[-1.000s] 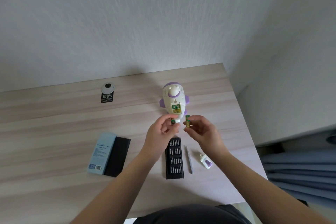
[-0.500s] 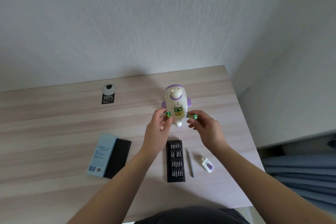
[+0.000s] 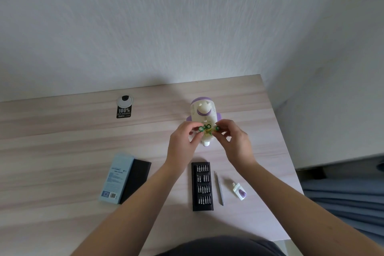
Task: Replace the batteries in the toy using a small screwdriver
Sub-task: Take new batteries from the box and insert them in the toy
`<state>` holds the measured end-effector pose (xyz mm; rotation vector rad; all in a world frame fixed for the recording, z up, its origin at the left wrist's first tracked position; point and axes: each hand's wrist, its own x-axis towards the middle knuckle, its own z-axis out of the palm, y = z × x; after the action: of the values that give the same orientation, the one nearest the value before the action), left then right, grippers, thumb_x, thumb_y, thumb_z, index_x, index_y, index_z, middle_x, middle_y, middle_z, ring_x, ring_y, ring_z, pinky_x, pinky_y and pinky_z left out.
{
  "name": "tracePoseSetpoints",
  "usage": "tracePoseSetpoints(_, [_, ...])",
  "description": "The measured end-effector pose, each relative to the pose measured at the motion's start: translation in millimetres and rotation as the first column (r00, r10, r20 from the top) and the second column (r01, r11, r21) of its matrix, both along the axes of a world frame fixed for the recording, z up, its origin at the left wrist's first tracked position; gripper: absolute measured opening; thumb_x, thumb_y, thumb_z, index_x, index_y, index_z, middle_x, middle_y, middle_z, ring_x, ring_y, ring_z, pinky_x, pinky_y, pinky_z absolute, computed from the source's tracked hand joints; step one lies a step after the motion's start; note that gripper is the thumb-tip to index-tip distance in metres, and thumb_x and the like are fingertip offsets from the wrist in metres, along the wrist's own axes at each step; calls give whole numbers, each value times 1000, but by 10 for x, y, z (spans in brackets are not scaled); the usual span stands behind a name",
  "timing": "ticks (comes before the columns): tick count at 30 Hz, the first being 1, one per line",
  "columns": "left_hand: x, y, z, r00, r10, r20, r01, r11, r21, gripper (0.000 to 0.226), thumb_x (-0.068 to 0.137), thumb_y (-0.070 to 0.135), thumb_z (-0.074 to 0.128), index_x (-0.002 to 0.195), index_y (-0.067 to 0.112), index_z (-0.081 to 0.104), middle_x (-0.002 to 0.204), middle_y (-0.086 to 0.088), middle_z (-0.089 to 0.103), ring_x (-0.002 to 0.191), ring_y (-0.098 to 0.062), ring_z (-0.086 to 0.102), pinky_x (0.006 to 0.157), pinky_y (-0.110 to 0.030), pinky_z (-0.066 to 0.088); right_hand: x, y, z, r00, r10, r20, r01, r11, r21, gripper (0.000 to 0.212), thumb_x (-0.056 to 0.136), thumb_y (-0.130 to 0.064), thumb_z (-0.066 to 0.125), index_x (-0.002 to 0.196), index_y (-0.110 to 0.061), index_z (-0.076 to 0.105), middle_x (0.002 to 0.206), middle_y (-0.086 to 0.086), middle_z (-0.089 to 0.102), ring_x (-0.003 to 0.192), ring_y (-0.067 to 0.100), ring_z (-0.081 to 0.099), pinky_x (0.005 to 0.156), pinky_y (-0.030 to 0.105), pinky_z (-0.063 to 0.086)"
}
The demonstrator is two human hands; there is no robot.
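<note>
Head view: left hand (image 3: 182, 143) pinching a green battery (image 3: 200, 129), right hand (image 3: 234, 141) pinching a second green battery (image 3: 217, 128), both now brought inward to flank the open compartment (image 3: 207, 129) of the white-and-purple toy (image 3: 202, 113), lying far of centre on the table (image 3: 62, 151). Compared with a half second back, closer together and hard against the toy; a second back, held nearer, short of it. Probably seating fresh cells, though removal cannot be excluded. Screwdriver (image 3: 219, 188) untouched, near right, between bit case (image 3: 202, 186) and compartment cover (image 3: 239, 191).
</note>
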<state>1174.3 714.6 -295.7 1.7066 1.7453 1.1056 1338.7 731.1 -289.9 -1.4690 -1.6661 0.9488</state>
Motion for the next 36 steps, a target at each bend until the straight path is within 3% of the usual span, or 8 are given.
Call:
tracePoseSetpoints(6, [13, -2, -77, 999, -40, -36, 40, 999, -2, 21, 79, 8, 75, 98, 13, 70, 90, 5, 69, 78, -6, 58, 73, -7, 42, -8, 22, -101, 997, 16, 81, -20, 999, 46, 14, 87, -13, 68, 100, -11, 63, 91, -2, 69, 74, 9, 61, 69, 10, 45])
tracePoseSetpoints(11, [21, 40, -127, 992, -64, -113, 63, 998, -12, 21, 77, 8, 75, 97, 14, 70, 88, 5, 68, 76, -7, 56, 71, -16, 44, 16, 56, -204, 989, 49, 140, -57, 997, 56, 17, 87, -16, 69, 102, -13, 64, 92, 0, 68, 79, 12, 64, 73, 26, 52])
tracePoseSetpoints(16, [40, 66, -185, 980, -57, -191, 55, 998, -12, 22, 75, 9, 77, 96, 15, 71, 88, 5, 66, 82, -9, 54, 70, -20, 45, 5, 76, -258, 972, 55, 228, -93, 983, 159, 17, 82, -11, 73, 97, -10, 68, 85, 4, 67, 77, 20, 62, 69, 35, 53])
tracePoseSetpoints(21, [48, 121, -220, 947, -93, -308, 100, 995, 8, 19, 72, 11, 79, 89, 14, 70, 81, 2, 60, 77, -20, 56, 68, -24, 45, -7, 144, -325, 920, 29, 390, -157, 941, 299, 18, 76, -9, 77, 92, -11, 70, 82, 3, 63, 73, 27, 58, 66, 34, 50])
tracePoseSetpoints(25, [39, 151, -256, 932, -107, -347, 115, 993, 2, 16, 73, 13, 76, 88, 13, 69, 78, 0, 58, 75, -23, 56, 63, -31, 49, -24, 159, -354, 904, 3, 428, -154, 935, 320, 21, 74, -11, 77, 94, -12, 70, 82, 3, 63, 72, 29, 58, 65, 35, 51])
tracePoseSetpoints(31, [20, 101, -252, 934, -112, -341, 114, 993, -14, 34, 78, 24, 68, 111, 16, 68, 83, 4, 61, 82, -19, 57, 69, -27, 49, 28, 104, -363, 901, 16, 434, -158, 942, 295, 30, 86, -30, 53, 106, -15, 69, 85, 1, 63, 75, 27, 57, 68, 37, 52])
tracePoseSetpoints(36, [-27, -7, -333, 922, -99, -375, 114, 993, 19, 30, 82, 26, 63, 110, 18, 66, 90, 4, 62, 86, -16, 57, 71, -25, 50, 85, 10, -417, 880, -17, 475, -171, 920, 352, 28, 89, -27, 53, 108, -15, 70, 87, 1, 64, 74, 25, 58, 66, 35, 52])
